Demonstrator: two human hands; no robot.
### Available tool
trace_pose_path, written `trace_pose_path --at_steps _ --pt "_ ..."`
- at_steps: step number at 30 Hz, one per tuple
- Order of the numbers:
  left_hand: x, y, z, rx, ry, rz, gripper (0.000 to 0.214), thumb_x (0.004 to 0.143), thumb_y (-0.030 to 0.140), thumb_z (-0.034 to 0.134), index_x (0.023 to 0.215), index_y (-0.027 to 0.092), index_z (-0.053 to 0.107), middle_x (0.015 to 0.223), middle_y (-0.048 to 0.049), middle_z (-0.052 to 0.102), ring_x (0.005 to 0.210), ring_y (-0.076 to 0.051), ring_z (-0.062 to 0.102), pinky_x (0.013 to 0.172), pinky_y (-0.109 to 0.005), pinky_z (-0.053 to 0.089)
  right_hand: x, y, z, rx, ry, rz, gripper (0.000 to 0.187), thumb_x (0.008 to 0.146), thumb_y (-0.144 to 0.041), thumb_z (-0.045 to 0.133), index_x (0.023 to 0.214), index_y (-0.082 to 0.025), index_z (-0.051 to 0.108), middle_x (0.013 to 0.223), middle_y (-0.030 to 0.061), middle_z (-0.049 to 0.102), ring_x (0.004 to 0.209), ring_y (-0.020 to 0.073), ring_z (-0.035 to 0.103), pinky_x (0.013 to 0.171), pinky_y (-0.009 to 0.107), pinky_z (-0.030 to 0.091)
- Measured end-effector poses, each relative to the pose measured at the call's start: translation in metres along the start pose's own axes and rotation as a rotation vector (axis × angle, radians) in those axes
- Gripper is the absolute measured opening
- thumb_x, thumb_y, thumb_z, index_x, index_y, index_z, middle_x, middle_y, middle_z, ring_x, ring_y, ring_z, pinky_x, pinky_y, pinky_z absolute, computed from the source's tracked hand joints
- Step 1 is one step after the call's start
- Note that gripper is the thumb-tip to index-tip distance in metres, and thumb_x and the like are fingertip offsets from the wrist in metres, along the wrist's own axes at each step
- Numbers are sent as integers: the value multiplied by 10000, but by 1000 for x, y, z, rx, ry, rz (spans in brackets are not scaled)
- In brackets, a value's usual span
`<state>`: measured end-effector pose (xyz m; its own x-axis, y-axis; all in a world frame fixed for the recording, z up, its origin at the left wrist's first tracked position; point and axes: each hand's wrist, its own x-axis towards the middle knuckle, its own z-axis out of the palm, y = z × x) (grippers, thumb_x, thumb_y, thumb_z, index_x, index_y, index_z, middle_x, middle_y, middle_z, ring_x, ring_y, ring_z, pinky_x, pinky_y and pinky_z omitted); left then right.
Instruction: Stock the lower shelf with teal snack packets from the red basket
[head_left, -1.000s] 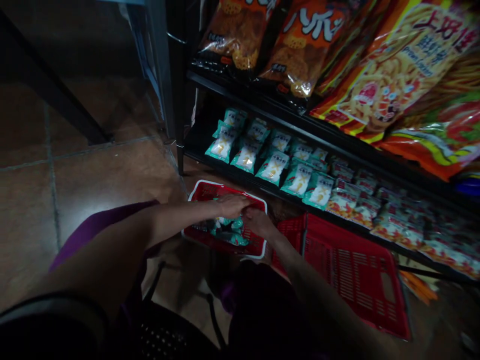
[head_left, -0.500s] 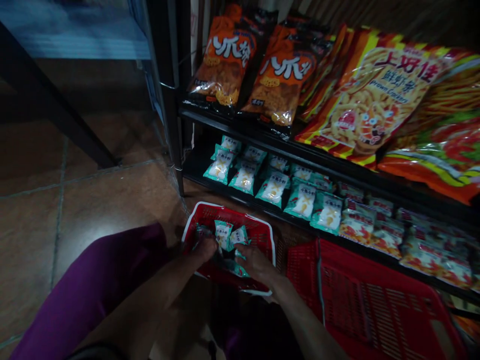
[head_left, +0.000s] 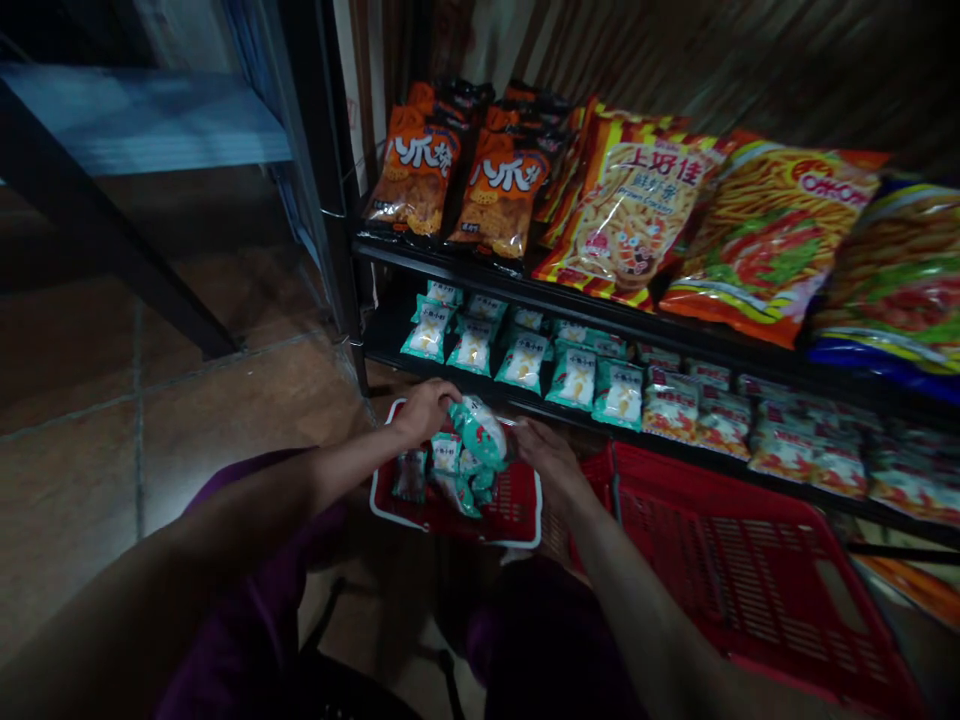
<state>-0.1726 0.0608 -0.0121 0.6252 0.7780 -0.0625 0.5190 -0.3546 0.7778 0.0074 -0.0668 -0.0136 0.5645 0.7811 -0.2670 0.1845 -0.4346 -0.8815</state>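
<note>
My left hand (head_left: 426, 412) is closed on the top end of a small green-and-white snack bag (head_left: 480, 432), held tilted above the red shopping basket (head_left: 521, 500). At the bag's other end is my right hand (head_left: 546, 458), its fingers bent against the bag's right edge; the fingertips are partly hidden. Several more green-and-white snack bags (head_left: 445, 455) lie inside the basket, one of them darker at the left. The basket stands on the floor between my knees, with its white handle lowered around the rim.
Behind the basket, a black shelf (head_left: 442, 257) carries large snack bags (head_left: 626, 220) above and rows of small bags (head_left: 523, 358) below. A second red basket (head_left: 750, 560) sits at the right. A dark slanted table leg (head_left: 127, 230) stands at left on the tiled floor (head_left: 67, 470).
Both hands have risen from inside the basket to above its far rim, bringing up a green-and-white snack bag. The camera view has shifted, showing more of the shelf's right side.
</note>
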Motion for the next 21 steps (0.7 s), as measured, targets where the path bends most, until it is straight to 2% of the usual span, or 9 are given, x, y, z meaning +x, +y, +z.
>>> trace_pose_path --at_steps 3,5,7,9,12,14,16,18,21 --pt "-10 17 -11 -251 145 96 232 787 64 455 799 180 656 925 -24 658 898 -118 610 868 -244 469 -20 -20 5 267 -129 262 517 796 -602 499 1094 -191 597 1051 95 689 813 207 685 601 303 551" --pt "-13 24 -13 -356 187 137 240 774 40 446 757 176 644 937 -29 657 922 -113 610 891 -246 461 -30 -29 8 347 -212 310 485 771 -569 563 1069 -190 609 1007 90 700 767 199 684 591 299 549" --pt "-11 28 -14 -410 204 141 251 765 31 448 791 182 648 996 -28 655 983 -116 597 940 -259 438 -33 -32 9 369 -235 278 461 720 -519 648 1039 -187 621 976 84 707 772 200 681 600 299 550" --pt "-6 32 -16 -478 201 102 305 762 41 466 958 197 639 1091 -31 640 1055 -125 575 968 -275 424 -30 -32 9 368 -217 229 476 679 -494 694 1034 -185 626 963 81 711 797 209 679 614 303 552" --pt "3 39 -18 -689 208 -88 410 776 113 518 1178 191 540 1179 -60 612 1102 -149 559 952 -288 438 -21 -27 10 370 -125 139 524 651 -482 713 1069 -181 613 1029 81 699 857 217 673 688 326 558" --pt "8 44 -17 -857 194 -265 337 804 202 537 1139 171 554 1150 -73 624 1050 -157 585 902 -282 465 -14 -23 13 361 -22 71 534 642 -462 718 1081 -181 602 1107 79 672 907 217 663 741 333 554" --pt "11 47 -14 -1004 139 -386 255 816 270 551 1044 164 592 1074 -68 649 947 -147 616 827 -265 489 -10 -19 17 345 45 32 506 641 -440 716 1064 -186 601 1136 74 657 936 210 653 764 328 548" --pt "14 48 -10 -1103 92 -423 204 790 276 598 958 161 615 958 -53 668 828 -128 625 748 -245 496 -7 -16 21 339 48 16 464 640 -417 717 1035 -199 607 1115 61 661 954 205 643 781 326 541" --pt "21 45 -3 -1184 139 -449 153 709 220 672 835 147 623 781 -30 656 692 -116 606 670 -239 486 -5 -14 20 331 30 -38 438 618 -388 738 1007 -229 616 1089 38 667 990 209 625 818 335 523"
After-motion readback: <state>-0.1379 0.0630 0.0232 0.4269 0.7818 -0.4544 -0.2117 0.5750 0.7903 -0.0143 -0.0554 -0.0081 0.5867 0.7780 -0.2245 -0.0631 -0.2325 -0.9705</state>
